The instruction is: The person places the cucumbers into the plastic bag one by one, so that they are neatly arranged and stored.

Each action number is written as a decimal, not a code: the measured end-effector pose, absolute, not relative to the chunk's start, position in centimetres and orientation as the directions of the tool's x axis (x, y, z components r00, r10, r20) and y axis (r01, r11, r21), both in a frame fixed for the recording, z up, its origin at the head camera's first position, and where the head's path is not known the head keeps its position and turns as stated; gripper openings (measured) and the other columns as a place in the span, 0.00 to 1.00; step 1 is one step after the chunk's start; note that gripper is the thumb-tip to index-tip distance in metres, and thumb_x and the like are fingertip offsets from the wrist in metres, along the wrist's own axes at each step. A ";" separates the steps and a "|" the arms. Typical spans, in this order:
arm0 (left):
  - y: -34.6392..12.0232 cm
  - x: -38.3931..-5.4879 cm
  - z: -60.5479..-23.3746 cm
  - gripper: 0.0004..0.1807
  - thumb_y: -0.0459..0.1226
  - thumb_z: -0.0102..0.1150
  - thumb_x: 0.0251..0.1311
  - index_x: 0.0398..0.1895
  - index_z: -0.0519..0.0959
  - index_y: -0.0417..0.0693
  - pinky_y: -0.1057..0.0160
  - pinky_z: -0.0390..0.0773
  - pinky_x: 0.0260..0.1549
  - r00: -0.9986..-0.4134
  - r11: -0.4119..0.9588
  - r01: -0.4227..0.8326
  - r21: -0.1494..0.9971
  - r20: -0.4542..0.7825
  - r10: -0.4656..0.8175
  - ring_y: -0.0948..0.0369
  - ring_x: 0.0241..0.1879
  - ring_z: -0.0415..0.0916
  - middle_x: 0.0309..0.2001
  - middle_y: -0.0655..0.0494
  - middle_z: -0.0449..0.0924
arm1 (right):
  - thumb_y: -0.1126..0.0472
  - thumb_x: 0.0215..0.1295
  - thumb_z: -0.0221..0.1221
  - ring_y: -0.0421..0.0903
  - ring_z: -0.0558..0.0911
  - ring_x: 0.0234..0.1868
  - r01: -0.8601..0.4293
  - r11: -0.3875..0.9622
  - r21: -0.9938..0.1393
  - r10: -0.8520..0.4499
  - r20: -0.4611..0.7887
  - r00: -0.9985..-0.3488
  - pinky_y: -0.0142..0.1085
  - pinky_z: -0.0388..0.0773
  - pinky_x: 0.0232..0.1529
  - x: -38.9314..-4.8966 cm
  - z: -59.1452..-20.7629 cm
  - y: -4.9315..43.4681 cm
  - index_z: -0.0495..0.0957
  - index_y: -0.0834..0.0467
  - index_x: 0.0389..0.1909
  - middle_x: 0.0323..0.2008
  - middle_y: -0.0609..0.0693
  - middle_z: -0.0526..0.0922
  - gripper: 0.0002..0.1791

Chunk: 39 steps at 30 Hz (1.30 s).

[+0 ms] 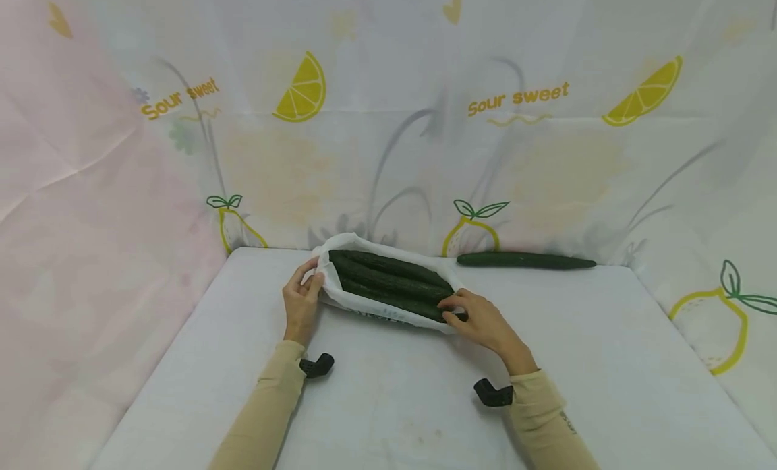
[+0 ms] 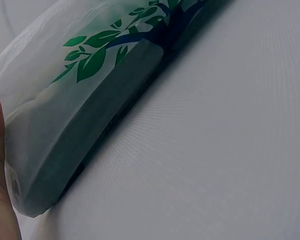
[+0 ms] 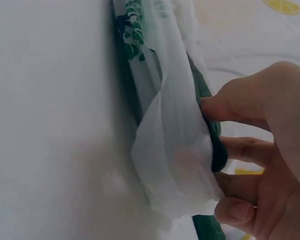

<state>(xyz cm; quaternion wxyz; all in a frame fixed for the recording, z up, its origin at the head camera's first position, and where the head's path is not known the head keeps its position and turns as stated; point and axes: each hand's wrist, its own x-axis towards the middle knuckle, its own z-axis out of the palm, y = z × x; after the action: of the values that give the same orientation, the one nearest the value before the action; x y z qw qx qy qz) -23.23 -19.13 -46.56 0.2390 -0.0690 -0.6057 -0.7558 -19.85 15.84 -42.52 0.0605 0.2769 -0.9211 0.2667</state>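
Note:
A white plastic bag lies on its side on the table, its long opening turned up. Several dark green cucumbers lie side by side inside it. At the bag's left end my left hand grips the plastic, thumb on the near side. My right hand is at the other end, its bent fingers and thumb pinching the tip of the nearest cucumber by the bag's edge. Green leaf print shows on the bag in the left wrist view, where only part of one finger is visible.
One more cucumber lies outside the bag, at the table's back edge to the right. A white cloth covers the table. Behind and at the sides hangs a curtain printed with lemons.

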 end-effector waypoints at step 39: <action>-19.1 -23.1 -46.7 0.20 0.32 0.58 0.62 0.57 0.74 0.36 0.76 0.76 0.34 -0.888 -0.134 0.406 0.904 0.355 -0.291 0.69 0.35 0.78 0.41 0.47 0.79 | 0.59 0.65 0.59 0.37 0.77 0.32 -0.355 0.554 -0.753 -0.177 0.310 -0.934 0.30 0.73 0.31 -21.2 -42.5 18.6 0.77 0.57 0.36 0.31 0.51 0.82 0.05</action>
<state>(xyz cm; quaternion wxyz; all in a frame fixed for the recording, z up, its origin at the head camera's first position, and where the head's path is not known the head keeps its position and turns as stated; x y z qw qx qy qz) -23.10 -19.09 -46.69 0.2318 -0.0464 -0.6156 -0.7517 -21.15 18.63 -42.51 0.0994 0.1520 -0.8758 0.4472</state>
